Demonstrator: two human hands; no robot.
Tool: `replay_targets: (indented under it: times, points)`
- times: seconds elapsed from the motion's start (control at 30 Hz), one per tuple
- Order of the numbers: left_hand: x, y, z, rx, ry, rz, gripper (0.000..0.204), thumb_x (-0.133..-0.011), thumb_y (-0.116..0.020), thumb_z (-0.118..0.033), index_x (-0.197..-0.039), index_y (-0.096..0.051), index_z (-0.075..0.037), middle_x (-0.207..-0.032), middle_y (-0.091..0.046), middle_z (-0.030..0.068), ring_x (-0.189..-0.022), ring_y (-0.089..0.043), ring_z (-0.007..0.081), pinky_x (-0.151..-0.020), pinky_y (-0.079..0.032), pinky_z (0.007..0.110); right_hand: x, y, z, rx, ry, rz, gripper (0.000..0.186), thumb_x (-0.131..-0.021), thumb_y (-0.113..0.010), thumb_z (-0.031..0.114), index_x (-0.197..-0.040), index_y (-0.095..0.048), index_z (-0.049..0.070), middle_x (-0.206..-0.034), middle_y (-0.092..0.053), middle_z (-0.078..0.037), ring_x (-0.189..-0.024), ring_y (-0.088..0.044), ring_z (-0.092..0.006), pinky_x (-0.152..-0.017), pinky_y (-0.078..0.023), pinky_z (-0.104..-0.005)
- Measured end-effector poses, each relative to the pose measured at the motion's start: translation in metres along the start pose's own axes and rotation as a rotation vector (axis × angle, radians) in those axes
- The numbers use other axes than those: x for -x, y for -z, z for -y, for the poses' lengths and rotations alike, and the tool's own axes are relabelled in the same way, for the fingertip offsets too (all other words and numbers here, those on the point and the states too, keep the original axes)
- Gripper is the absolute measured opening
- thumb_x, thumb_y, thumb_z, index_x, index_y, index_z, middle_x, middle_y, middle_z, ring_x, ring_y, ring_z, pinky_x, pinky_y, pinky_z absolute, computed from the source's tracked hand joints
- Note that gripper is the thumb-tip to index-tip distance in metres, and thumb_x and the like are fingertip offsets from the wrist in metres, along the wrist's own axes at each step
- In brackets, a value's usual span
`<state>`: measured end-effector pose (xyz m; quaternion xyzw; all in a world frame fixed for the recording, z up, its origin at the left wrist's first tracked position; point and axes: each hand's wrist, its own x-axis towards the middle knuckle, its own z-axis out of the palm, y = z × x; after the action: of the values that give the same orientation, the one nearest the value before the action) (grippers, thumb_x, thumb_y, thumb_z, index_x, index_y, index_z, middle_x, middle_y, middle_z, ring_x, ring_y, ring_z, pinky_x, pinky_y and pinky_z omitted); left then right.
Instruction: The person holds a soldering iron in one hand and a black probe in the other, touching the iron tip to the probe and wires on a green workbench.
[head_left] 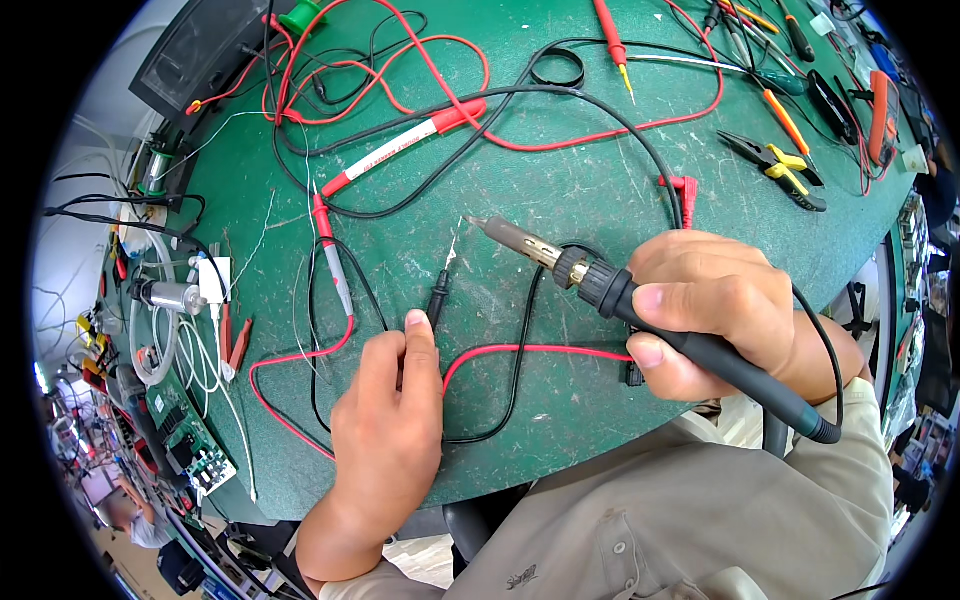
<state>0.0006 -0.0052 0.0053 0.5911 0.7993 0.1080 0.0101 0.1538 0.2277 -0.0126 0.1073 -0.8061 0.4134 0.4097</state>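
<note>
"What do the hands have hold of?"

"The left hand [388,415] is folded over the black probe [438,297], one digit laid along its side; how the other fingers grip is hidden. To the probe's right, the right hand [715,300] pinches the soldering iron [600,287] by its dark handle, thumb along the side."

"How should those two handle?"

"The probe looks light and stiff, though its thin metal end probably bends easily, so the thick barrel seems the better hold. The iron is likely light too, but its cord may tug; only the handle seems fit to grip, since the metal shaft may be hot."

"And the pose?"

"The left forearm rises from the near side of the probe. The right forearm comes in from the probe's right, and the iron slants so its tip ends just by the probe's metal end; whether they touch cannot be told."

"Farther out?"

"A red-and-grey probe [337,266] lies left of the black probe, a red-and-white marker [393,154] beyond it to the left, and yellow-handled pliers [778,167] well apart to its right."
</note>
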Motion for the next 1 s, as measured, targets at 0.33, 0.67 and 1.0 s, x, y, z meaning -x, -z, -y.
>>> replay_targets:
  times: [0.33,0.67,1.0]
  points:
    - [0.0,-0.003,-0.002,-0.184,-0.055,-0.015,0.039,-0.086,-0.065,0.006,-0.124,-0.06,0.013,-0.092,-0.058,0.0119,-0.066,-0.061,0.019,-0.048,-0.049,0.029,0.0,0.0,0.001,0.009,-0.001,-0.002,0.019,-0.075,-0.073,-0.003,-0.091,-0.065,-0.008,-0.064,-0.059,-0.009,-0.05,-0.059,-0.0238,-0.049,-0.051,-0.034]
    - [0.002,0.011,-0.004,-0.068,0.012,0.127,0.055,-0.085,-0.062,0.008,-0.138,-0.049,0.015,-0.098,-0.054,0.0143,-0.078,-0.062,0.0259,-0.058,-0.053,0.034,0.0,0.0,0.001,0.001,0.005,-0.006,0.019,-0.075,-0.073,-0.004,-0.092,-0.065,-0.008,-0.064,-0.059,-0.009,-0.05,-0.059,-0.0235,-0.049,-0.051,-0.0342]
    - [0.004,0.008,-0.008,-0.016,0.103,0.015,0.035,-0.09,-0.066,0.007,-0.124,-0.061,0.008,-0.099,-0.061,0.0191,-0.077,-0.066,0.0339,-0.061,-0.053,0.04,-0.001,0.002,0.0,0.005,0.009,-0.009,0.019,-0.075,-0.073,-0.004,-0.091,-0.065,-0.008,-0.064,-0.059,-0.009,-0.05,-0.059,-0.0235,-0.049,-0.051,-0.034]
